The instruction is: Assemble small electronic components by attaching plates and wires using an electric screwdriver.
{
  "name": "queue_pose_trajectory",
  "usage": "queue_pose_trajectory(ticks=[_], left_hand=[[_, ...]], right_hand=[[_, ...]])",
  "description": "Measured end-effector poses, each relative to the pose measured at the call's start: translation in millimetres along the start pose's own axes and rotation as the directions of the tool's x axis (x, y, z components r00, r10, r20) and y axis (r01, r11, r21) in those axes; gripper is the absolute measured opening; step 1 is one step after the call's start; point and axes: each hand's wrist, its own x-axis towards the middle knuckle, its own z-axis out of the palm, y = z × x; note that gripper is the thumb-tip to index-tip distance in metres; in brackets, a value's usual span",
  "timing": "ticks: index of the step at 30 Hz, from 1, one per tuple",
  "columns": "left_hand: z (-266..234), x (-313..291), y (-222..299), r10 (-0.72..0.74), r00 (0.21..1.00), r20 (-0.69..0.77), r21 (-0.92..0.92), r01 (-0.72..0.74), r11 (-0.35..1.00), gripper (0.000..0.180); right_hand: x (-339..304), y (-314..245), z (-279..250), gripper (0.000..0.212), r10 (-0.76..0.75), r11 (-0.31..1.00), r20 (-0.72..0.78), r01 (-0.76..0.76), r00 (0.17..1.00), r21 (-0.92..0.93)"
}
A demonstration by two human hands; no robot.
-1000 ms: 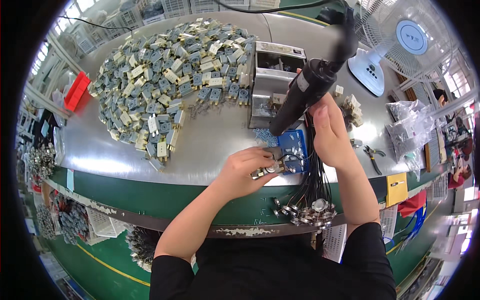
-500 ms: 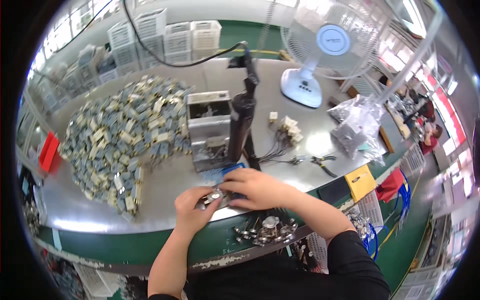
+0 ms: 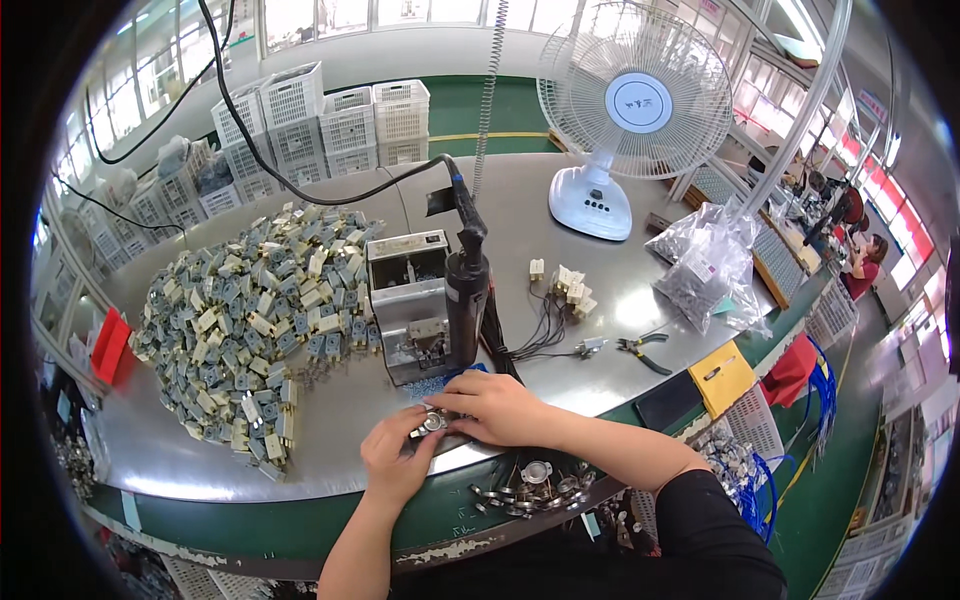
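Observation:
In front of the metal box, my left hand (image 3: 397, 452) and my right hand (image 3: 500, 408) meet over a small silver part with a round metal face (image 3: 432, 424). My left thumb and fingers pinch it from the left. My right fingers are curled on its other side and hide much of it. Just beyond my right hand is a blue piece (image 3: 466, 376), partly covered by the fingers. Behind it a black electric screwdriver (image 3: 466, 310) stands upright with its cable on top, beside the open-topped metal box (image 3: 408, 300).
A large heap of grey and cream blocks (image 3: 260, 320) covers the left. Round metal parts (image 3: 535, 475) lie at the front edge. Rightward are wired cream connectors (image 3: 570, 287), pliers (image 3: 643, 352), a yellow pad (image 3: 720, 380), plastic bags (image 3: 700, 265) and a fan (image 3: 592, 200).
The view has tilted up, so the bench sits lower in the picture. My hands stay together on the silver part, whose round face now shows more clearly.

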Motion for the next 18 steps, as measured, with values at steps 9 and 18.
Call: queue_pose_trajectory(ticks=[9, 18], left_hand=[[-6, 1, 10, -0.022, 0.999, 0.042, 0.104, 0.017, 0.994, 0.033], [11, -27, 18, -0.338, 0.939, 0.069, -0.08, 0.343, 0.936, 0.06]], right_hand=[[-2, -3, 7, 0.034, 0.061, 0.998, -0.016, -0.06, 0.998, 0.037], [-10, 20, 7, 0.035, -0.397, 0.876, -0.002, 0.378, 0.918, -0.3]])
